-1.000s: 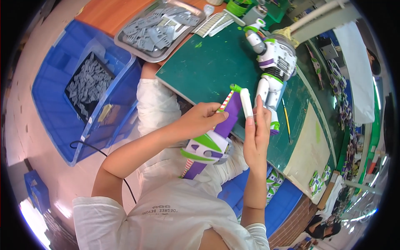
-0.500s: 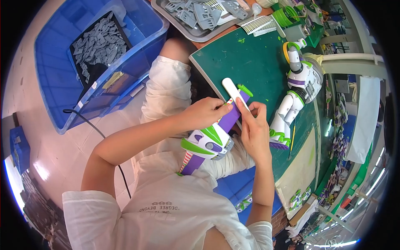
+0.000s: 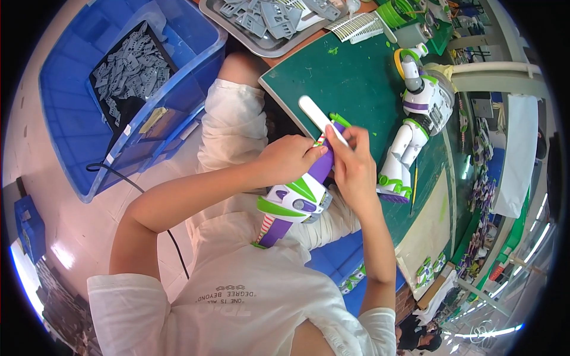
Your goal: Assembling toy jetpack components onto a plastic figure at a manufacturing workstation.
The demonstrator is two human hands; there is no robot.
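Across my lap lies a winged toy backpack (image 3: 291, 199) in white, green and purple, with red-and-white striped wing edges. My left hand (image 3: 289, 159) is closed on its upper wing, the thumb pressing near the striped edge. In my right hand (image 3: 354, 166) is a white flat stick (image 3: 314, 113) with a rounded end, pinched between the fingers and laid across that wing near its green tip. The fingers partly hide where the stick meets the wing. To the right, a white, green and purple toy figure (image 3: 415, 124) lies on the green table mat (image 3: 338, 77).
At the left stands a blue bin (image 3: 65, 113) with a black tray (image 3: 172, 59) of grey plastic parts. A metal tray (image 3: 211, 12) of grey pieces sits at the table's far end, near sheets of pale strips (image 3: 356, 26). A thin yellow stick (image 3: 415, 184) lies beside the figure.
My right hand and the white stick have shifted slightly along the wing, and the fingers have turned. The left hand keeps its hold. The whole view has moved a little.
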